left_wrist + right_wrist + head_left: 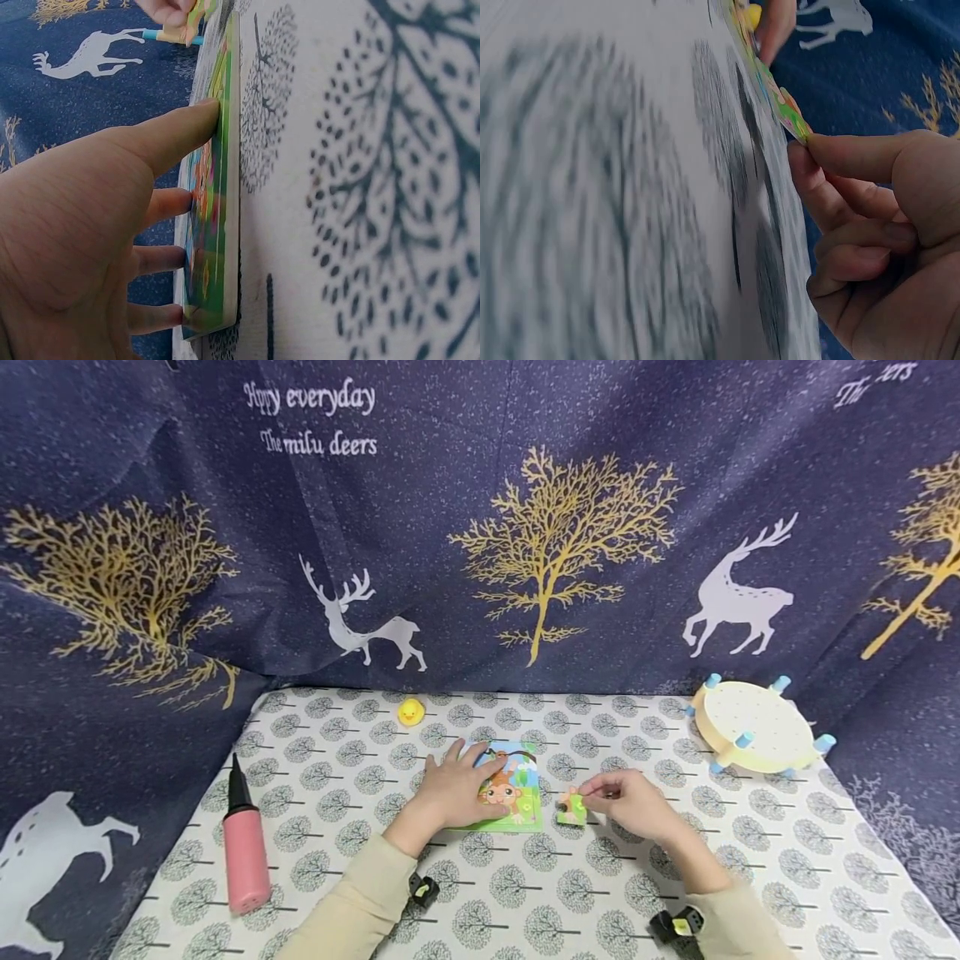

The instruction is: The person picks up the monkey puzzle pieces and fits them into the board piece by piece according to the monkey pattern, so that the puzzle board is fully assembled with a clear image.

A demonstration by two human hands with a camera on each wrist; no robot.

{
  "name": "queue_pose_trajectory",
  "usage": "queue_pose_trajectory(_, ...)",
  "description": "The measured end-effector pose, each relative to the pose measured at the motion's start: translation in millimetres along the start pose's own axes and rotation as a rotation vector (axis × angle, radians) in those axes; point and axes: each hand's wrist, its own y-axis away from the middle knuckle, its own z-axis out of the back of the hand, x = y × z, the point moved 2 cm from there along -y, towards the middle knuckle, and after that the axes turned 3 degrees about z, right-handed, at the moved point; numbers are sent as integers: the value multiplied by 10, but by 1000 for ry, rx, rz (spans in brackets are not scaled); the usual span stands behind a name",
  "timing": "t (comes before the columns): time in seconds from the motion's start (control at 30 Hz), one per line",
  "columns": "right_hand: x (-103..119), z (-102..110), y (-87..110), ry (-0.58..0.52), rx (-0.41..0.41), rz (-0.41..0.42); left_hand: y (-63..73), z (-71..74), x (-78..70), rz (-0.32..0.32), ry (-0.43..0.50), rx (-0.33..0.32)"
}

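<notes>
A flat jigsaw puzzle (529,768) with a cartoon monkey on green and blue lies in the middle of the table. My left hand (453,789) rests on its left part with fingers spread, covering that side. In the left wrist view, the thumb and fingertips press on the puzzle's face (214,247). Just right of the puzzle, my right hand (637,806) pinches a green and peach puzzle piece (572,815) between thumb and index finger. The right wrist view shows the piece (789,109) held by its edge, the other fingers curled into the palm.
A yellow rubber duck (410,712) sits behind the puzzle. On the left lies a pink hand pump (246,860) with a black nozzle. A round cream item with blue pegs (753,727) stands at the back right. A dark blue cloth (480,610) hangs behind the table.
</notes>
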Motion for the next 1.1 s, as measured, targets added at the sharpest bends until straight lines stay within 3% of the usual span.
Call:
queue_pose_trajectory(0.2,139,-212,-147,-49,32,15,-4,-4,5,-3,-7,0)
queue_pose_trajectory(0.53,268,-473,-344,-20,30,14,-7,-13,3,1,-25,-1)
queue_pose_trajectory(1.1,339,-556,-429,17,70,33,6,-22,-13,1,-20,-9)
